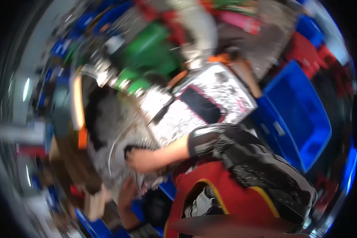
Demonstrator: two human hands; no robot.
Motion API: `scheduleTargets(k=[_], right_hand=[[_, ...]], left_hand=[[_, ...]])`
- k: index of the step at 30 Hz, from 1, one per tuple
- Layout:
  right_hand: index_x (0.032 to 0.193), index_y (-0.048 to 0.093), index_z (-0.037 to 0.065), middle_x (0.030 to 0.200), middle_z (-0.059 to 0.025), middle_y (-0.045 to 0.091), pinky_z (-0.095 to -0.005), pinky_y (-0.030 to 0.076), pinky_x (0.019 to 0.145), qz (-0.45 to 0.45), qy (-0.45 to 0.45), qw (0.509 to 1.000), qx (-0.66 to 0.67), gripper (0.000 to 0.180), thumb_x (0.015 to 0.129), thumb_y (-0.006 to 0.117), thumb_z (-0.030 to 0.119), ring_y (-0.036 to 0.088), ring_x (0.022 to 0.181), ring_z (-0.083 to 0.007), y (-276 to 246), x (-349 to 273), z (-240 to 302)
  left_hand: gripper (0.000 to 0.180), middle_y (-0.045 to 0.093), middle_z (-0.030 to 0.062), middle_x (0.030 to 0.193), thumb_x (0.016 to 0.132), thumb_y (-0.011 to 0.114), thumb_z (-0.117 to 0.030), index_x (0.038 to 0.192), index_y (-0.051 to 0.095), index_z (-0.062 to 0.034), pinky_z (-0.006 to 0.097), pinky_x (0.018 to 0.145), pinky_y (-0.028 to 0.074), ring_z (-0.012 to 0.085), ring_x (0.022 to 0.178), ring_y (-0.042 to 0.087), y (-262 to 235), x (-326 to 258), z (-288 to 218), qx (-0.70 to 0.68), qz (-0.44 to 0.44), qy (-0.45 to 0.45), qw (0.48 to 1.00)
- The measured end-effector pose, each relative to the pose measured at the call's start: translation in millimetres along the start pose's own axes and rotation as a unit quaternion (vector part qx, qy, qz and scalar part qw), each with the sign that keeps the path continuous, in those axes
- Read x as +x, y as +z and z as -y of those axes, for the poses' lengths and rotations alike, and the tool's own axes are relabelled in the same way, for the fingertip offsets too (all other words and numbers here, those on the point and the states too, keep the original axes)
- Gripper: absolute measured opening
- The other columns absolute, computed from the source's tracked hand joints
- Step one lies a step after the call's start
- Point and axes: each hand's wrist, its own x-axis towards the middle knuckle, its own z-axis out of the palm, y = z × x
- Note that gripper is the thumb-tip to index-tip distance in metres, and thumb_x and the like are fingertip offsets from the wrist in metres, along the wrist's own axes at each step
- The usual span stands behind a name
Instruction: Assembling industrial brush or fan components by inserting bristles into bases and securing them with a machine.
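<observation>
Motion smears much of the view. My right hand (143,159) reaches left from a dark sleeve, its fingers curled around a small dark thing (128,151) whose kind I cannot make out. Below it is my left hand (128,191), blurred, near the edge of a grey, dusty-looking work surface (115,123). Whether its fingers grip anything does not show. Beyond my right forearm, a flat dark phone-like rectangle with a pink-red edge (202,104) lies on a shiny, silvery surface (230,85).
A green machine body (150,49) stands beyond the work surface, with a pale thick hose or pipe (196,27) beside it. On the right is a large blue bin (301,115). Brown cardboard-like pieces (69,166) are on the left, near an orange block (82,137).
</observation>
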Motion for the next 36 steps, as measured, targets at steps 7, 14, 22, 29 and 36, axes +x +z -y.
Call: scheduleTargets(k=[7,14,22,29,36], right_hand=[[0.061,0.062,0.006,0.115,-0.0195,0.042,-0.0403,0.041,0.074,0.027,0.072,0.985,0.156,0.018,0.056,0.06,0.023,0.044,0.096,-0.0361,-52.6,12.6,-17.7],[0.071,0.064,0.002,0.118,-0.0229,0.039,-0.0483,0.035,0.083,0.0,0.069,0.997,-0.019,0.021,0.064,0.053,0.019,0.039,0.104,-0.0431,-33.5,9.3,24.3],[0.081,0.058,-0.007,0.114,-0.0217,0.043,-0.0378,0.036,0.085,-0.001,0.066,0.973,0.22,0.032,0.068,0.055,0.022,0.045,0.099,-0.0357,-70.5,2.8,-1.0],[0.065,0.044,-0.005,0.1,-0.0195,0.052,-0.0321,0.043,0.071,-0.122,0.108,0.952,0.259,0.023,0.068,0.062,0.009,0.052,0.081,-0.0317,-132.1,-34.4,-35.8],[0.083,0.051,-0.004,0.087,-0.0169,0.056,-0.0303,0.044,0.063,-0.14,0.187,0.937,0.259,0.019,0.07,0.06,0.006,0.055,0.074,-0.0248,-129.4,-58.2,-45.4]], left_hand=[[0.054,0.047,0.0069,0.113,0.073,0.061,-0.014,0.12,0.037,-0.0076,0.031,0.088,0.037,0.0195,0.105,0.045,-28.3,14.2,73.7,-0.149,-0.223,0.232,0.935],[0.047,0.039,0.0084,0.122,0.081,0.049,-0.031,0.122,0.033,-0.0129,0.038,0.093,0.032,0.0236,0.111,0.038,55.2,68.9,51.7,-0.578,-0.248,0.238,0.74],[0.024,0.05,0.0065,0.102,0.081,0.051,-0.018,0.102,0.048,-0.006,0.035,0.081,0.041,0.0192,0.095,0.05,14.9,68.2,47.6,-0.603,-0.238,0.249,0.719],[0.014,0.053,0.0028,0.081,0.073,0.058,-0.006,0.086,0.055,-0.002,0.025,0.075,0.041,0.012,0.081,0.051,-21.7,37.0,-37.6,-0.32,-0.229,0.291,0.872],[0.011,0.055,0.0015,0.078,0.07,0.06,-0.007,0.08,0.057,-0.0027,0.022,0.068,0.04,0.0089,0.075,0.05,-31.8,43.1,-70.0,-0.056,-0.164,0.306,0.936]])
